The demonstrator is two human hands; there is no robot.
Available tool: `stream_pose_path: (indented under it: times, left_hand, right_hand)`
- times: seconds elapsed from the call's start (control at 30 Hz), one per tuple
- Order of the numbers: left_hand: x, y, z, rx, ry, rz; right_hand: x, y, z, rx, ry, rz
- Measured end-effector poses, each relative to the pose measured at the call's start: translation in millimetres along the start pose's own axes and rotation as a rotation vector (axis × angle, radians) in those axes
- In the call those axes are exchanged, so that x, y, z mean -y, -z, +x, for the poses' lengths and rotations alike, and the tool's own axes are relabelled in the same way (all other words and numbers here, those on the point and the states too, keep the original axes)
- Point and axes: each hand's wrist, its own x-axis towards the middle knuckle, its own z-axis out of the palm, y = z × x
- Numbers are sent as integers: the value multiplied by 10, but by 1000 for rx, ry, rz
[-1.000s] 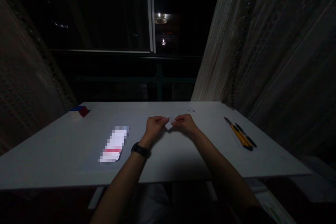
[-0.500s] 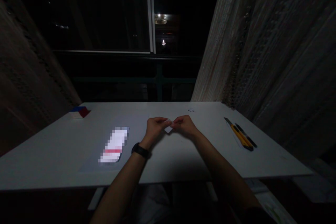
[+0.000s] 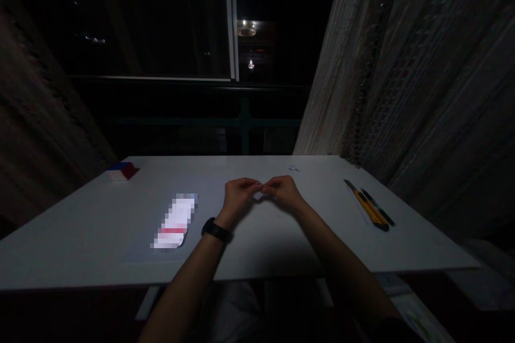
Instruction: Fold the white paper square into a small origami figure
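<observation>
white paper (image 3: 257, 197), a small piece mostly hidden by fingers, is pinched at the centre of a pale table (image 3: 80, 241) in a dimly lit room. the left hand (image 3: 239, 196), a black watch (image 3: 216, 230) on its wrist, grips one side between thumb and fingers; the right hand (image 3: 285, 191) grasps the other, the fingertips of both nearly meeting. whether the piece touches the tabletop cannot be told. to the left, a phone (image 3: 176, 222) with a glowing, pixelated screen lies on a larger sheet (image 3: 139, 253), and a blue, red and white block (image 3: 122, 171) sits near the far left corner. tiny dark scraps (image 3: 294, 170) lie beyond the right hand. at right, a yellow utility knife (image 3: 368, 208) rests just beside a black pen (image 3: 378, 207), near a pale curtain (image 3: 322, 102).
</observation>
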Motion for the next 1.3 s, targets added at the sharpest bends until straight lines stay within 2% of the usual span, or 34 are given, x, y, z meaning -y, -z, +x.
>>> stream_pose_path:
  times: [0.23,0.43,0.63,0.77,0.93,1.13,1.3]
  left_hand:
    - [51,35,18,122,-69,148]
    - [126,49,47,79,-109,263]
    - [108,27,61,-2,-7,120]
    - [78,23,71,-7,14,34]
    - [93,29,56,3,2,119]
    - [131,4,17,-48,-85,363]
    - [174,-7,42,-56,-100,312]
  right_hand:
    - [30,-26,-36,7,20,-80]
    - [-16,-27,-16,-30,-17,-23]
    - [-2,-40,1,0,-45,161]
    - [26,-31,-3,-50,-43,184]
    - [38,-17,3,-88,-30,190]
    - [-16,-75,2,18,-22,260]
    - [-13,-81,-1,60,-15,270]
